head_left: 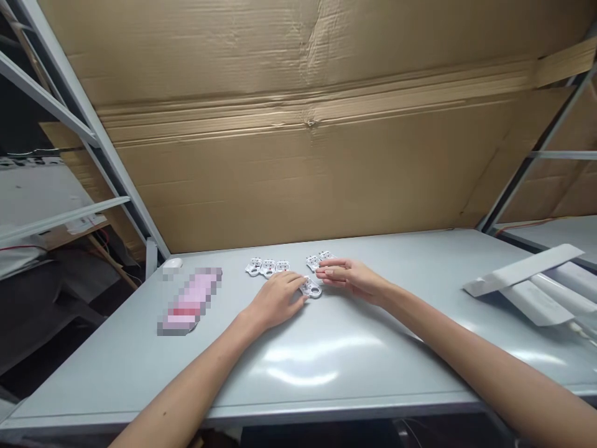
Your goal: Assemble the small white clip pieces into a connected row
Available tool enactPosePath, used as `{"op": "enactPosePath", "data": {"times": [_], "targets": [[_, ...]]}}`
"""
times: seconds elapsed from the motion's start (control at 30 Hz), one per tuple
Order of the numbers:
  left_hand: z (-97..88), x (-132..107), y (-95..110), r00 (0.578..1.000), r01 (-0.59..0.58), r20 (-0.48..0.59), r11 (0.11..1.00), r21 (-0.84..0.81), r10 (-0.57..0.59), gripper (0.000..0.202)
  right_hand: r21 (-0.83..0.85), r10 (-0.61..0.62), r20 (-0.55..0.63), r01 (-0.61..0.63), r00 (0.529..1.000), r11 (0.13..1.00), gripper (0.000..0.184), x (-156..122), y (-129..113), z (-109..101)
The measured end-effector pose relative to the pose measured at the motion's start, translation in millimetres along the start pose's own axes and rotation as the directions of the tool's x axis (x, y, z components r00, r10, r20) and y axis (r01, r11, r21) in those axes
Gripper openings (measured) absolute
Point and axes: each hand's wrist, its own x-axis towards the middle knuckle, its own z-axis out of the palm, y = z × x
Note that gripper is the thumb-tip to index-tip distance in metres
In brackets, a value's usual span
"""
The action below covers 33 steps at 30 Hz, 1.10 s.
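Observation:
Several small white plastic parts with round holes lie near the far middle of a grey table (pixel 326 367). A row of three of them (pixel 267 267) sits to the left, and two more (pixel 318 259) sit behind my right hand. My left hand (pixel 275 300) rests palm down, its fingertips pinching one white part (pixel 311 288). My right hand (pixel 347 277) lies next to it, fingers held together and pointing left, their tips touching the same part's far side.
A pink blurred object (pixel 190 301) lies on the table's left, a small white oval thing (pixel 172 263) behind it. White angled profiles (pixel 527 280) lie at the right. Large cardboard sheets (pixel 303 137) stand behind the table, metal rack posts (pixel 84 118) at both sides.

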Motion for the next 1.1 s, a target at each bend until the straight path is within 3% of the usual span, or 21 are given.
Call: {"op": "enactPosePath", "data": {"times": [0.17, 0.4, 0.7, 0.87, 1.1], "targets": [[9.2, -1, -4, 0.996, 0.06, -0.074, 0.997, 0.051, -0.056, 0.029, 0.01, -0.038, -0.06, 0.038, 0.997, 0.999, 0.033, -1, 2, 6], [15.7, -4, -9, 0.994, 0.092, -0.061, 0.992, 0.084, -0.087, 0.029, -0.046, -0.044, -0.227, 0.034, 0.973, 0.998, 0.031, -1, -1, 8], [16.5, -5, -11, 0.996, 0.081, -0.052, 0.996, 0.05, -0.078, 0.033, -0.009, -0.011, -0.197, 0.009, 0.98, 1.0, 0.035, -6, -4, 9], [9.5, -4, -7, 0.999, 0.024, -0.033, 1.0, 0.007, -0.023, 0.031, -0.034, -0.029, -0.131, 0.024, 0.991, 0.999, 0.033, -4, -1, 8], [3.9, -3, -2, 0.999, 0.036, -0.01, 0.999, 0.007, -0.036, 0.028, -0.075, -0.023, -0.033, 0.02, 0.999, 0.997, 0.032, -6, -4, 9]]}}
